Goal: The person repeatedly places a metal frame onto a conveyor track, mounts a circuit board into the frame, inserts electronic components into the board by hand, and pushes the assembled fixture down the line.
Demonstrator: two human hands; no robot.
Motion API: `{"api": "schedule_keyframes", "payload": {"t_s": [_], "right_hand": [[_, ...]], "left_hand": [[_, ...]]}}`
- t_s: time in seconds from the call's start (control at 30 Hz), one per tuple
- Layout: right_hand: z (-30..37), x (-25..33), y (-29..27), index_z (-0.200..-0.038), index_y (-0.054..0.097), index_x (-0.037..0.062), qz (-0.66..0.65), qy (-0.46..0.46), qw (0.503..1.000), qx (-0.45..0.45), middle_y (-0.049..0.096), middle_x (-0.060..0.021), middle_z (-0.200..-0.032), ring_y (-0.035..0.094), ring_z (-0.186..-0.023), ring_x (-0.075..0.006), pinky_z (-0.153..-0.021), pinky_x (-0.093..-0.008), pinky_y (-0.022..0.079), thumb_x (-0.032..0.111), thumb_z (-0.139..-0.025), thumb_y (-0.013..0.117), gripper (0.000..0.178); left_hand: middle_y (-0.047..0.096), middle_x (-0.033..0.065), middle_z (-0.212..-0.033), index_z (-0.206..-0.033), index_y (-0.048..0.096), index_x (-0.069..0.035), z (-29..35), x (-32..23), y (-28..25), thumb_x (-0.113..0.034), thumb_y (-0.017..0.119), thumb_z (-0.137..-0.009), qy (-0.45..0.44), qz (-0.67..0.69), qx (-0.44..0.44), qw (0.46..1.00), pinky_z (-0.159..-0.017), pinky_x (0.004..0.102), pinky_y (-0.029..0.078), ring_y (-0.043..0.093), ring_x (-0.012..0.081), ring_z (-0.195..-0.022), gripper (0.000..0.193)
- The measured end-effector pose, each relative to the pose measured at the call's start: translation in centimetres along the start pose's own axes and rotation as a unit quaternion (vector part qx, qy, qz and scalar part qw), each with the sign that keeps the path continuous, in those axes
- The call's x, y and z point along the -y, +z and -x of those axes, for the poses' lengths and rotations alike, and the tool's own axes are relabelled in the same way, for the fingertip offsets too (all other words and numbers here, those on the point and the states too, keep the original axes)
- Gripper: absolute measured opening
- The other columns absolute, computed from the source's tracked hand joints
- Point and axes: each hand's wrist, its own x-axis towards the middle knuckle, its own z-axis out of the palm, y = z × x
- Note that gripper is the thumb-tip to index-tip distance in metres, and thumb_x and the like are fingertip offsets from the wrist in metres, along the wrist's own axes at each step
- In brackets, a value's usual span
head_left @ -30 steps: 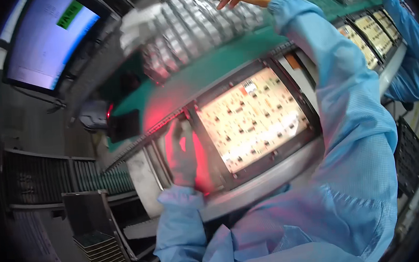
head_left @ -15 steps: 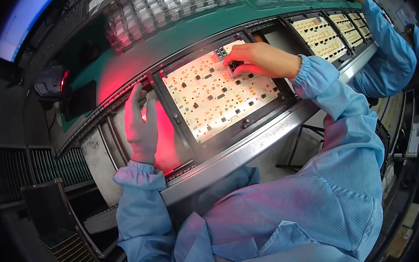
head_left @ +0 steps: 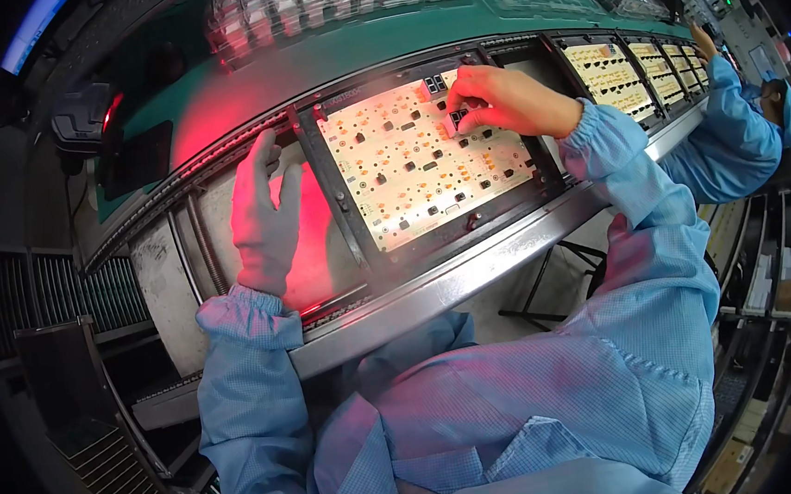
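Observation:
My right hand (head_left: 519, 101), bare, pinches a small black-and-white digit display (head_left: 457, 121) at the upper right part of a pale circuit board (head_left: 411, 210). Whether the display touches the board or is just above it I cannot tell. Another digit display (head_left: 434, 86) sits on the board just beyond it, near the far edge. Small black and orange parts are scattered over the board, which lies in a black frame (head_left: 340, 196). To the left of that frame my left hand (head_left: 265, 211), in a pale glove, hovers over the red-lit conveyor gap, thumb and fingers apart and holding nothing.
A metal rail (head_left: 472, 273) runs along the conveyor's near side. Further right, more framed boards (head_left: 607, 79) stand in line, and a co-worker (head_left: 726, 133) in blue reaches there. Clear plastic trays (head_left: 330, 6) of parts rest on the green mat (head_left: 189, 105). A device (head_left: 83, 118) glows red at left.
The view has shifted, so the framed board appears slightly further right. My right hand still pinches the display, whose face now shows more. My left hand stays open beside the frame.

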Motion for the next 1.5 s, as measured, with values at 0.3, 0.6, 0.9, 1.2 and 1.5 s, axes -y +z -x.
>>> {"api": "schedule_keyframes", "payload": {"t_s": [0.3, 0.6, 0.9, 1.2, 1.5], "right_hand": [[-1.2, 1.6, -0.9, -0.092, 0.061, 0.0076, 0.064, 0.042, 0.993, 0.086, 0.059, -0.0104, -0.080, 0.060, -0.076, -0.0280, -0.064, -0.0361, 0.045, 0.022, -0.076, 0.072, 0.024], [-2.9, -0.4, -1.1, -0.084, 0.068, 0.0047, -0.064, 0.149, 0.971, 0.173, 0.062, -0.0033, -0.069, 0.053, -0.066, -0.0098, -0.058, -0.0278, 0.039, 0.020, -0.070, 0.079, 0.024], [-3.7, 9.6, 2.8, -0.101, 0.063, 0.0081, 0.016, -0.196, 0.976, -0.099, 0.060, -0.0112, -0.105, 0.056, -0.094, -0.0294, -0.082, -0.0385, 0.043, 0.015, -0.079, 0.065, 0.023], [-6.5, 16.5, 7.0, -0.080, 0.067, 0.0032, 0.101, -0.162, 0.979, 0.073, 0.066, -0.0119, -0.084, 0.059, -0.091, -0.0296, -0.102, -0.0474, 0.033, 0.024, -0.086, 0.061, 0.022], [-13.5, 16.0, 6.7, -0.065, 0.066, 0.0018, 0.251, -0.064, 0.962, 0.090, 0.059, -0.0224, -0.065, 0.056, -0.070, -0.0390, -0.067, -0.0444, 0.045, 0.025, -0.083, 0.065, 0.029]], "left_hand": [[0.059, 0.0105, -0.111, -0.134, 0.046, -0.007, 0.3, 0.4, -0.3, -0.010, 0.063, -0.086, 0.033, -0.017, 0.006, 0.999, -0.091, 0.0338, 0.048, 0.059, 0.0213, -0.105, 0.050], [0.058, 0.0115, -0.114, -0.135, 0.044, -0.008, 0.4, 0.1, -1.0, -0.009, 0.062, -0.085, 0.045, -0.006, 0.023, 0.999, -0.092, 0.0339, 0.046, 0.057, 0.0231, -0.107, 0.053], [0.056, 0.0129, -0.124, -0.131, 0.048, -0.005, 3.6, -2.1, -7.0, -0.013, 0.066, -0.084, 0.051, -0.022, -0.070, 0.996, -0.095, 0.0331, 0.045, 0.057, 0.0245, -0.111, 0.050], [0.056, 0.0194, -0.122, -0.124, 0.055, -0.001, 18.9, -6.4, -30.7, -0.020, 0.064, -0.085, -0.074, -0.148, -0.195, 0.967, -0.098, 0.0365, 0.043, 0.054, 0.0303, -0.115, 0.044], [0.057, 0.0250, -0.121, -0.124, 0.053, 0.003, 57.2, -3.4, -56.9, -0.060, 0.058, -0.081, -0.687, -0.410, -0.474, 0.367, -0.096, 0.0406, 0.042, 0.052, 0.0409, -0.117, 0.077]]}}
